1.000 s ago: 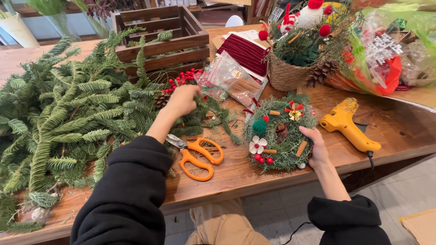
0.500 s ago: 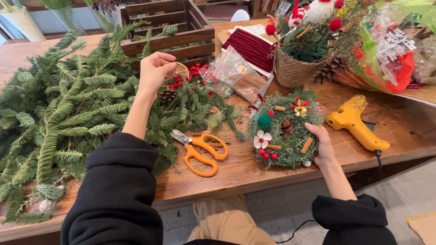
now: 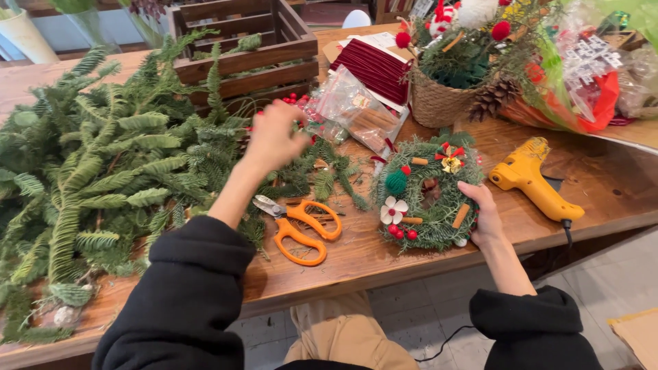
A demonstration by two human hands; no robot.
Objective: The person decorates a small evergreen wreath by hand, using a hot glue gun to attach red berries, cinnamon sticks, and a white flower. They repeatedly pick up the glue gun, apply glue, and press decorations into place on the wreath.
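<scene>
right hand point(image 3: 488, 218) grasps the wreath's point(image 3: 428, 193) lower right rim; light, springy, ornaments fragile. left hand point(image 3: 275, 135), blurred at centre, grip unclear.

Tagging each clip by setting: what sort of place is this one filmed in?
Most likely a florist's or craft workshop. A long wooden worktable holds a heap of cut fir branches, a decorated wreath under the right hand, orange scissors and a yellow glue gun.
</scene>
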